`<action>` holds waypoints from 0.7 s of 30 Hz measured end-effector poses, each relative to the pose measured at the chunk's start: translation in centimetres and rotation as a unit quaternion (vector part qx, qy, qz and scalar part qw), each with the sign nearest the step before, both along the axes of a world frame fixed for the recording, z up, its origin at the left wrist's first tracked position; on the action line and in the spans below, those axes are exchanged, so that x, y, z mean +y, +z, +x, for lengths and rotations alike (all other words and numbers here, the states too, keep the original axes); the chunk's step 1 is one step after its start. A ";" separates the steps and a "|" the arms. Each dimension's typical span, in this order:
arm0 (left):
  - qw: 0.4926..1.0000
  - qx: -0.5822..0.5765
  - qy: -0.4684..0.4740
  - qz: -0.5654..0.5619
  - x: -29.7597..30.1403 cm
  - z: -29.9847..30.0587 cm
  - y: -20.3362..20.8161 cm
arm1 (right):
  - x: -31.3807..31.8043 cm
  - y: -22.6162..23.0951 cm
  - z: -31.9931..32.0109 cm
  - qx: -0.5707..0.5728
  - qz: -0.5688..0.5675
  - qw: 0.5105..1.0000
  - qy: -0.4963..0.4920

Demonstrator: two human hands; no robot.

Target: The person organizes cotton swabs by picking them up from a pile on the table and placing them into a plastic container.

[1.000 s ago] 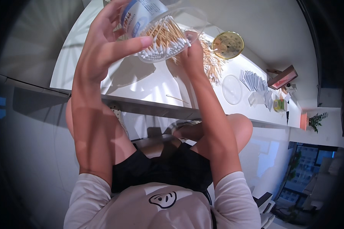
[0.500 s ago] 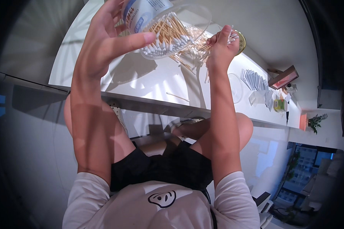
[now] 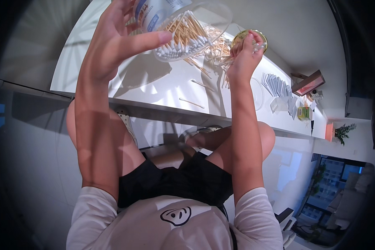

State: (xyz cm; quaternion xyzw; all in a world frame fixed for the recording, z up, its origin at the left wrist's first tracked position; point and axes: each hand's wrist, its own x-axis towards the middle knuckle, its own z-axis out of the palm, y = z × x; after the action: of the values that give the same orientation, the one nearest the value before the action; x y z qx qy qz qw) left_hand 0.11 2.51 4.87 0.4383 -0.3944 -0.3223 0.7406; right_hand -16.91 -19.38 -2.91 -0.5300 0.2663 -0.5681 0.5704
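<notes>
My left hand (image 3: pixel 112 48) grips a clear plastic tub (image 3: pixel 152 14) with a blue and white label. It is tilted sideways above the white table (image 3: pixel 154 93), its round mouth facing me, packed with wooden-stemmed cotton swabs (image 3: pixel 183 37). Closed fingers of my right hand (image 3: pixel 243 58) hold a few loose cotton swabs (image 3: pixel 259 46), their white tips sticking out by the thumb. Behind that hand is a round gold-rimmed lid or tin (image 3: pixel 264 36), partly covered. Between the hands, a messy pile of cotton swabs (image 3: pixel 217 41) lies on the table.
Two single swabs (image 3: pixel 191 102) lie near the table's front edge. A clear round lid (image 3: pixel 257 93) is right of my right forearm. Farther right are a row of white packets (image 3: pixel 275 85), a tilted framed object (image 3: pixel 308 82), a yellow-green box (image 3: pixel 305 113) and a potted plant (image 3: pixel 343 131).
My right hand has shifted slightly right and down, uncovering more of the gold round thing. A second loose swab now shows near the table's front. The tub stays held, almost unmoved.
</notes>
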 end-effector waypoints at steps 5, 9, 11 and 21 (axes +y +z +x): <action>1.000 0.009 0.006 0.006 0.1 0.1 -0.4 | 2.8 1.3 0.7 -0.030 -0.027 0.998 0.051; 0.997 -0.082 0.005 -0.008 0.2 0.1 -0.9 | 6.0 -2.0 1.4 0.071 -0.123 0.988 0.065; 0.994 -0.104 0.013 -0.006 0.5 0.2 -1.0 | 7.0 -4.2 1.8 0.137 -0.161 0.976 0.062; 0.984 -0.160 0.073 -0.005 -0.1 -0.5 -1.0 | 7.0 -5.9 1.2 0.162 -0.054 0.980 0.107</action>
State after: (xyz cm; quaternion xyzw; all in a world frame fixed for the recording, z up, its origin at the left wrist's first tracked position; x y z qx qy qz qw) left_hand -0.43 2.44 3.89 0.5085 -0.4761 -0.1911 0.6915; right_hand -15.67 -12.39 -8.79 -0.6703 0.2658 -0.4240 0.5480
